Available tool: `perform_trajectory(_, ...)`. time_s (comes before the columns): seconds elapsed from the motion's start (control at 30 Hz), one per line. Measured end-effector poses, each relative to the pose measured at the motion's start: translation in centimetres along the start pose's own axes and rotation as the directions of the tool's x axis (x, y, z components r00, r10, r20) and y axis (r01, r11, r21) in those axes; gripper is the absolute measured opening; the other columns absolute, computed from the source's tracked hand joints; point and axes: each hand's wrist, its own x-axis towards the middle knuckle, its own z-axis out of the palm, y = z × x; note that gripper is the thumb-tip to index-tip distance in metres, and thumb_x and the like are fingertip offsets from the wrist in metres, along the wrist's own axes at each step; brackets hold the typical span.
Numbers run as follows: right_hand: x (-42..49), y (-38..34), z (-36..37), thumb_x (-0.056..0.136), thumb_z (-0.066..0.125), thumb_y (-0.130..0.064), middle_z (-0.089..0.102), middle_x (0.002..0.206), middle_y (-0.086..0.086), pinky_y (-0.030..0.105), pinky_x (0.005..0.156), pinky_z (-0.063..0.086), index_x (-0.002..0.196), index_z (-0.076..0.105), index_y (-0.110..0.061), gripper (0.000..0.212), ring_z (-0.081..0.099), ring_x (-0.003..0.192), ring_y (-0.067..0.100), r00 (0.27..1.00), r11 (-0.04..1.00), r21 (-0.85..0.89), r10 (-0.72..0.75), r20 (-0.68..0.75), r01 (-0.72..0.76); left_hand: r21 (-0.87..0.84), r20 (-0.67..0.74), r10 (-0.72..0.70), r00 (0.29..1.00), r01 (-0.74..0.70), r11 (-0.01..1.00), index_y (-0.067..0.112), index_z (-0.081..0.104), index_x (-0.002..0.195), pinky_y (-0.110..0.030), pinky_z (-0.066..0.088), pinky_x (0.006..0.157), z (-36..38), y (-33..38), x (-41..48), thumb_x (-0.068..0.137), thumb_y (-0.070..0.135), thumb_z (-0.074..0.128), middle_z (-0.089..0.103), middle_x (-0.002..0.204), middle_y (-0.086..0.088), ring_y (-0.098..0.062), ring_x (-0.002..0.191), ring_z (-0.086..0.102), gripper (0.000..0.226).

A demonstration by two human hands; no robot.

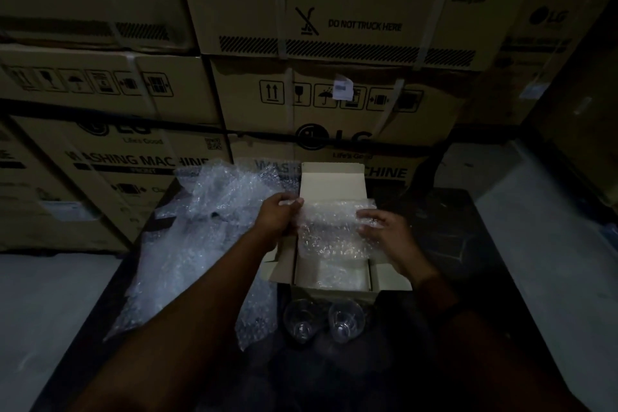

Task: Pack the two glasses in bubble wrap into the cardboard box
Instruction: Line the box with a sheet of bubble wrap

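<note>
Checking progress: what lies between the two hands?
A bubble-wrap sheet, held by the left hand and right hand over the open box; head view.

Frame very dim and underexposed, with corners falling to near black, worst along the bottom and right edge. Brightest patch at centre: the pale cardboard box [331, 184] flap and the bubble wrap [334, 231], which shows small glints. Stacked cartons [334, 10] at top bow from wide-angle distortion. Print at upper left soft and blurred. Forearms [187, 294] at bottom nearly lost in shadow.
</note>
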Motion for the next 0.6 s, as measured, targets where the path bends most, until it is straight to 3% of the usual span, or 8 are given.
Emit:
perform_trajectory(0.1,0.9,1.2,-0.1,0.083,0.068,-0.003,0.067,0.107,0.008,0.032,0.073,0.054,0.127,0.058,-0.008,0.045,0.065,0.077,0.016,0.988,0.986,-0.081,0.152,0.041,-0.148,0.092,0.152,0.028,0.988,-0.043,0.995,0.021,0.056,0.121,-0.024,0.054,0.053,-0.7,-0.5,0.4,0.081,0.002,0.072,0.068,0.099,-0.017,-0.018,0.066,0.065,0.048)
perform_trajectory(0.17,1.4,1.8,-0.1,0.082,0.072,-0.009,0.064,0.115,0.008,0.036,0.078,0.053,0.132,0.054,-0.015,0.053,0.064,0.081,0.017,0.982,0.936,-0.309,0.186,0.031,-0.168,0.426,0.215,0.064,0.975,-0.153,0.892,0.014,0.055,0.130,-0.021,0.053,0.072,-0.8,-1.3,1.2,0.079,-0.002,0.072,0.063,0.119,-0.021,-0.022,0.085,0.067,0.056)
perform_trajectory(0.27,1.6,2.4,0.3,0.081,0.075,-0.027,0.056,0.133,0.005,0.026,0.089,0.047,0.138,0.049,-0.019,0.064,0.059,0.106,0.018,0.989,0.619,-0.785,0.104,0.102,0.015,0.838,0.246,0.031,0.969,-0.228,0.496,0.009,0.057,0.130,-0.023,0.040,0.095,-0.4,-2.3,2.3,0.080,0.013,0.074,0.058,0.132,-0.013,-0.023,0.118,0.056,0.053)
perform_trajectory(0.33,1.6,3.0,0.6,0.082,0.070,-0.039,0.051,0.139,0.004,0.029,0.100,0.041,0.142,0.043,-0.021,0.068,0.051,0.122,0.020,0.980,0.408,-0.906,0.103,0.168,0.112,0.932,0.292,0.007,0.956,-0.286,0.224,0.013,0.056,0.131,-0.031,0.040,0.100,0.1,-3.1,2.6,0.083,0.022,0.070,0.057,0.133,-0.013,-0.026,0.122,0.053,0.051)
perform_trajectory(0.4,1.6,3.6,0.7,0.082,0.067,-0.048,0.050,0.137,0.005,0.033,0.101,0.041,0.141,0.043,-0.020,0.069,0.048,0.123,0.023,0.971,0.259,-0.946,0.077,0.224,0.198,0.929,0.361,0.045,0.931,-0.356,-0.098,0.020,0.053,0.134,-0.038,0.038,0.101,0.6,-3.9,2.6,0.084,0.033,0.066,0.055,0.134,-0.012,-0.029,0.123,0.050,0.053)
perform_trajectory(0.43,1.6,3.8,0.8,0.081,0.065,-0.053,0.052,0.133,0.007,0.035,0.099,0.041,0.138,0.046,-0.020,0.068,0.048,0.120,0.024,0.964,0.168,-0.954,0.057,0.261,0.248,0.908,0.390,0.064,0.919,-0.372,-0.191,0.022,0.050,0.136,-0.040,0.036,0.102,0.7,-4.3,2.5,0.084,0.037,0.065,0.052,0.136,-0.011,-0.030,0.125,0.046,0.056)
perform_trajectory(0.5,1.6,4.3,0.8,0.079,0.060,-0.062,0.053,0.124,0.007,0.036,0.093,0.039,0.132,0.052,-0.023,0.066,0.047,0.114,0.025,0.947,0.002,-0.947,0.016,0.321,0.321,0.886,0.419,0.081,0.904,-0.388,-0.253,0.023,0.046,0.138,-0.043,0.031,0.103,0.8,-5.0,2.5,0.082,0.041,0.066,0.043,0.142,-0.009,-0.031,0.129,0.037,0.063)
perform_trajectory(0.6,1.4,4.8,0.7,0.077,0.055,-0.070,0.050,0.119,0.007,0.038,0.090,0.037,0.130,0.053,-0.028,0.067,0.046,0.110,0.026,0.944,-0.052,-0.944,-0.032,0.328,0.326,0.882,0.429,0.118,0.896,-0.388,-0.266,0.025,0.041,0.141,-0.045,0.029,0.104,0.9,-5.6,2.3,0.079,0.045,0.068,0.034,0.144,-0.010,-0.034,0.130,0.031,0.071)
